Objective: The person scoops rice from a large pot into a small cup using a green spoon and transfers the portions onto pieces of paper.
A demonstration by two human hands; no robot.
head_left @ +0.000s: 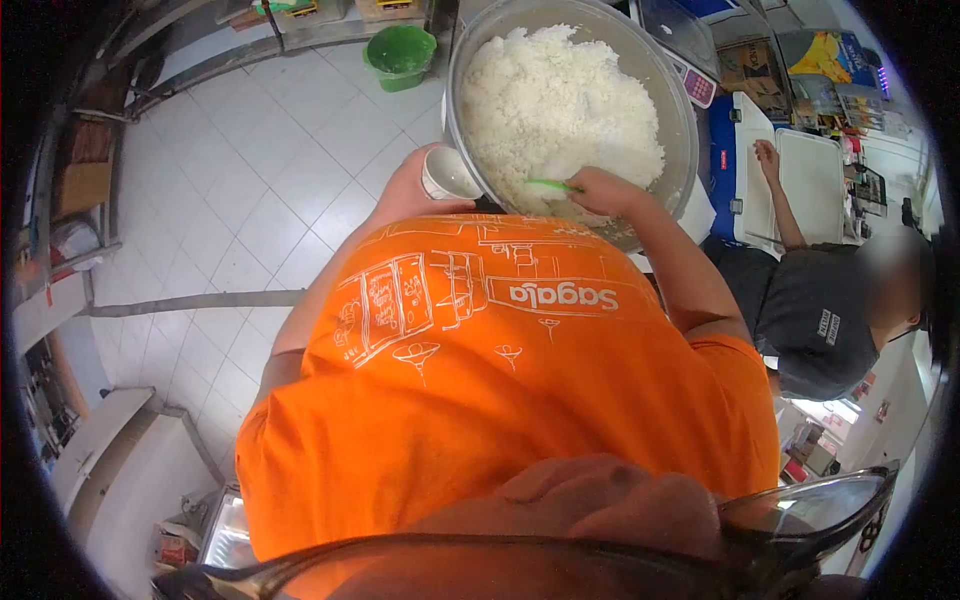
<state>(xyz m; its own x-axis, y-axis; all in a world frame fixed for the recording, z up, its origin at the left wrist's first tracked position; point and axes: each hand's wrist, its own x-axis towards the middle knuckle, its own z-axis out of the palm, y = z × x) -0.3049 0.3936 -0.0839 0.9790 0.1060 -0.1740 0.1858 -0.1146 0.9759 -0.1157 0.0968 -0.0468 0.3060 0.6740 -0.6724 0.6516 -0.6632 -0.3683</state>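
Note:
A large round metal pot [683,120] holds a heap of white rice [560,100]. My right hand [602,192] is closed on a green-handled spoon [553,185], whose head lies at the rice near the pot's close side. My left hand [408,188] is wrapped round a white cup [449,174], held just outside the pot's left rim. The cup's mouth faces up toward the camera, and little can be made out inside it.
A green tub [400,58] stands on the tiled floor beyond the pot. A scale [692,80] is right of the pot. Further right, a person in dark clothes [815,310] reaches toward an open blue cooler [738,165].

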